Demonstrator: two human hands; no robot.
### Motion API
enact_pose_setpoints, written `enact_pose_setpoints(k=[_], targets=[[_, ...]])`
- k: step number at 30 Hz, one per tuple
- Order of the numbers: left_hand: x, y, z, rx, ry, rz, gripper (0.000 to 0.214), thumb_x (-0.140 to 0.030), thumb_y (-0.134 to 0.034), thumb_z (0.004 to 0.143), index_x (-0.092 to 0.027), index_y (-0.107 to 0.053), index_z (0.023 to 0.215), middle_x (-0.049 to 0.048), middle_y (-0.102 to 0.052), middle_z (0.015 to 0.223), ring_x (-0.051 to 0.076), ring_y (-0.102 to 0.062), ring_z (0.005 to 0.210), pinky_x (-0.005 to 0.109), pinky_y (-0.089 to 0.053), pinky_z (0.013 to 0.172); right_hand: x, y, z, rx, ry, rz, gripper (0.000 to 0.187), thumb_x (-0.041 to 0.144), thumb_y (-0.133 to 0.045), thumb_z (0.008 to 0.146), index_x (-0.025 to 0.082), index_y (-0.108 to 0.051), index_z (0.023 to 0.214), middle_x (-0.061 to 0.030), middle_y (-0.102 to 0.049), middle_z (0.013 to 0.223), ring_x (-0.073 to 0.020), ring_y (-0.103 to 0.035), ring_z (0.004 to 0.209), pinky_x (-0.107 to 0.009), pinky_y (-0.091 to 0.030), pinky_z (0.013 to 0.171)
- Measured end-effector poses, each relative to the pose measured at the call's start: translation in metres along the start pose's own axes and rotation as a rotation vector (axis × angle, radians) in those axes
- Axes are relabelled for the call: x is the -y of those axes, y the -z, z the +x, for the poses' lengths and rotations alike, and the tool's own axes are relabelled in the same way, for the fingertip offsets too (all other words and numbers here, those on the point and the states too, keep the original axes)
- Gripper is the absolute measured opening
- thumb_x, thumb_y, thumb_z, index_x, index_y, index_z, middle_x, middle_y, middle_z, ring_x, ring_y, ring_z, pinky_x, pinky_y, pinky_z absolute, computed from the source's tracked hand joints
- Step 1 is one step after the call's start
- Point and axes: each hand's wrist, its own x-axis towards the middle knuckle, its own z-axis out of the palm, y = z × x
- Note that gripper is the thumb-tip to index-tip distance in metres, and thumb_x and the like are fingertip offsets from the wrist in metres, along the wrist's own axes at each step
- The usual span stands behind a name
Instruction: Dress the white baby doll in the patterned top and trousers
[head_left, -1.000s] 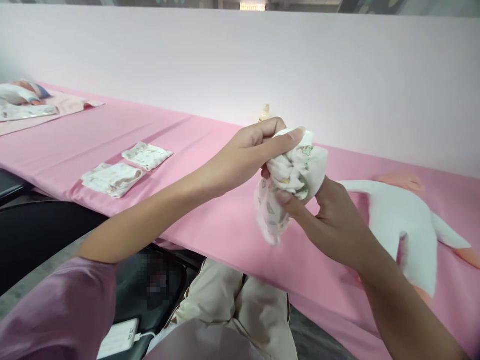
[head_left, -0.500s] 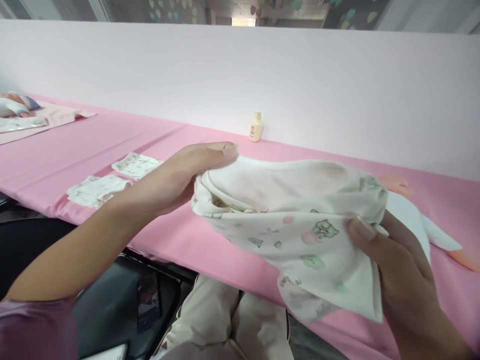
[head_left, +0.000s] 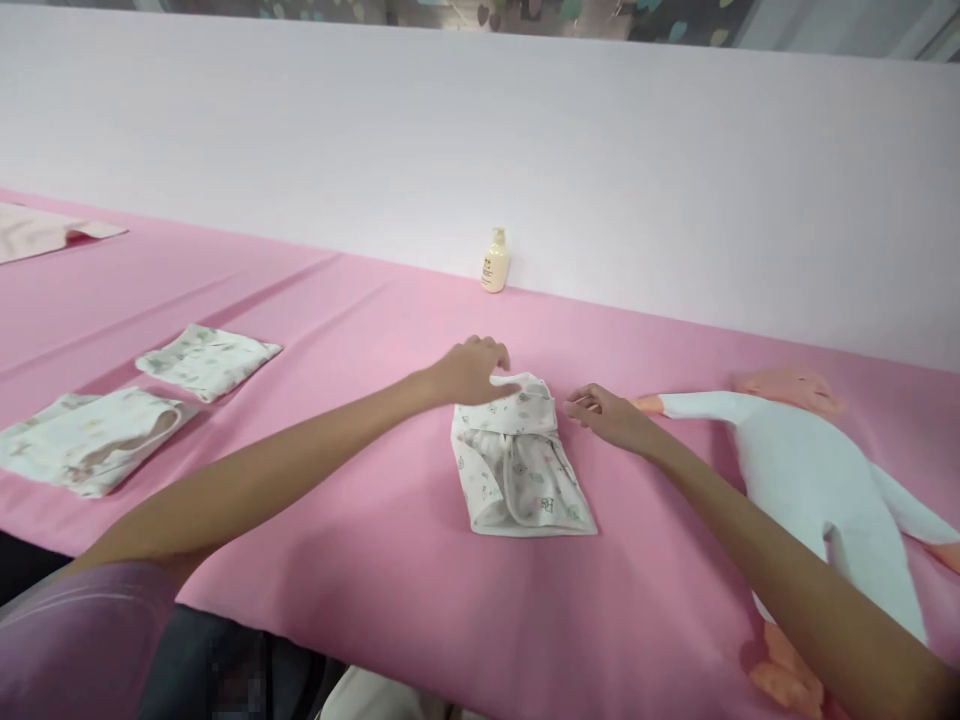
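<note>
A small white baby garment (head_left: 517, 460) with a pastel animal print lies bunched and roughly folded on the pink table cover (head_left: 360, 330). My left hand (head_left: 472, 370) reaches over its far left corner, fingers curled and pinching the top edge. My right hand (head_left: 611, 415) rests on the table just right of the garment's top. Its fingers stretch toward the cloth, a little apart from it, and hold nothing. A baby doll (head_left: 810, 470) in a white suit lies on its back directly right of that hand.
Two folded printed garments (head_left: 206, 360) (head_left: 90, 437) lie on the left of the table. A small cream bottle (head_left: 494, 262) stands against the white partition behind. A pale pink cloth (head_left: 45, 230) lies at the far left. The table's near edge runs along the bottom.
The garment was held up and spread between both hands; now it lies on the table. My right hand has let go of it and both arms reach forward.
</note>
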Motion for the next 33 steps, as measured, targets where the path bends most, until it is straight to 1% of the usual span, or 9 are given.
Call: enact_pose_setpoints(k=[4, 8, 13, 15, 17, 20, 22, 27, 33], targets=[[-0.024, -0.051, 0.002, 0.101, -0.082, 0.041, 0.067, -0.08, -0.056, 0.088, -0.019, -0.061, 0.116, 0.0169, -0.067, 0.129, 0.034, -0.062, 0.119, 0.048, -0.052, 0.097, 0.004, -0.025, 0.002, -0.034, 0.012, -0.107, 0.039, 0.06, -0.066, 0.097, 0.023, -0.066, 0.11, -0.0079, -0.079, 0.11, -0.0231, -0.073, 0.099, -0.032, -0.052, 0.081], [-0.035, -0.076, 0.007, 0.114, -0.064, 0.102, 0.072, -0.083, -0.059, 0.084, -0.019, -0.059, 0.116, 0.0214, -0.066, 0.13, 0.041, -0.06, 0.123, 0.053, -0.051, 0.096, 0.017, -0.033, 0.015, -0.03, 0.012, -0.227, 0.029, 0.049, -0.07, 0.093, 0.022, -0.061, 0.087, -0.004, -0.077, 0.086, -0.0217, -0.07, 0.084, -0.03, -0.044, 0.069], [-0.036, -0.076, 0.007, 0.036, -0.028, 0.064, 0.057, -0.074, -0.063, 0.087, -0.022, -0.057, 0.107, 0.0177, -0.072, 0.118, 0.039, -0.067, 0.113, 0.05, -0.052, 0.088, 0.045, -0.026, 0.023, -0.098, 0.069, -0.197, 0.027, 0.043, -0.066, 0.09, 0.022, -0.058, 0.075, -0.0008, -0.07, 0.078, -0.0172, -0.062, 0.075, -0.028, -0.038, 0.065], [-0.035, -0.07, 0.005, -0.017, 0.003, -0.001, 0.043, -0.064, -0.062, 0.092, -0.023, -0.055, 0.101, 0.0135, -0.074, 0.105, 0.034, -0.071, 0.099, 0.045, -0.051, 0.08, 0.063, -0.023, 0.021, -0.177, 0.112, -0.167, 0.026, 0.043, -0.066, 0.089, 0.022, -0.058, 0.075, -0.0009, -0.069, 0.079, -0.017, -0.059, 0.074, -0.029, -0.038, 0.066], [-0.03, -0.062, 0.0, -0.09, 0.053, -0.071, 0.028, -0.05, -0.061, 0.095, -0.023, -0.056, 0.098, 0.0097, -0.075, 0.097, 0.028, -0.071, 0.086, 0.04, -0.049, 0.073, 0.082, -0.022, 0.017, -0.154, 0.172, -0.04, 0.025, 0.044, -0.067, 0.09, 0.022, -0.058, 0.08, -0.0012, -0.069, 0.081, -0.0164, -0.057, 0.073, -0.029, -0.04, 0.066], [-0.007, -0.046, -0.018, -0.243, 0.165, -0.204, 0.022, -0.044, -0.058, 0.095, -0.023, -0.059, 0.101, 0.0061, -0.077, 0.094, 0.024, -0.07, 0.08, 0.035, -0.046, 0.069, 0.102, -0.025, 0.01, 0.023, 0.302, 0.278, 0.033, 0.054, -0.061, 0.097, 0.022, -0.061, 0.094, -0.0041, -0.072, 0.095, -0.0161, -0.061, 0.08, -0.028, -0.047, 0.07], [0.019, -0.035, -0.039, -0.365, 0.291, -0.307, 0.031, -0.05, -0.052, 0.098, -0.022, -0.063, 0.102, 0.006, -0.077, 0.095, 0.025, -0.07, 0.083, 0.034, -0.047, 0.071, 0.104, -0.032, 0.005, 0.061, 0.382, 0.32, 0.037, 0.058, -0.057, 0.1, 0.021, -0.061, 0.104, -0.0062, -0.073, 0.106, -0.0174, -0.064, 0.089, -0.029, -0.05, 0.076], [0.098, -0.01, -0.105, -0.473, 0.668, -0.298, 0.039, -0.055, -0.048, 0.096, -0.02, -0.065, 0.093, 0.0075, -0.077, 0.098, 0.027, -0.069, 0.088, 0.033, -0.047, 0.073, 0.083, -0.071, 0.0, 0.049, 0.686, -0.202, 0.034, 0.044, -0.072, 0.095, 0.022, -0.06, 0.119, -0.0096, -0.069, 0.119, -0.0257, -0.063, 0.106, -0.038, -0.05, 0.089], [0.147, -0.007, -0.142, -0.311, 0.686, -0.126, 0.032, -0.053, -0.053, 0.09, -0.023, -0.064, 0.087, 0.0033, -0.077, 0.092, 0.026, -0.069, 0.089, 0.032, -0.045, 0.072, 0.083, -0.105, 0.016, -0.04, 0.791, -0.585, 0.016, 0.034, -0.053, 0.108, 0.02, -0.059, 0.106, -0.0132, -0.069, 0.11, -0.0276, -0.06, 0.098, -0.037, -0.043, 0.082]])
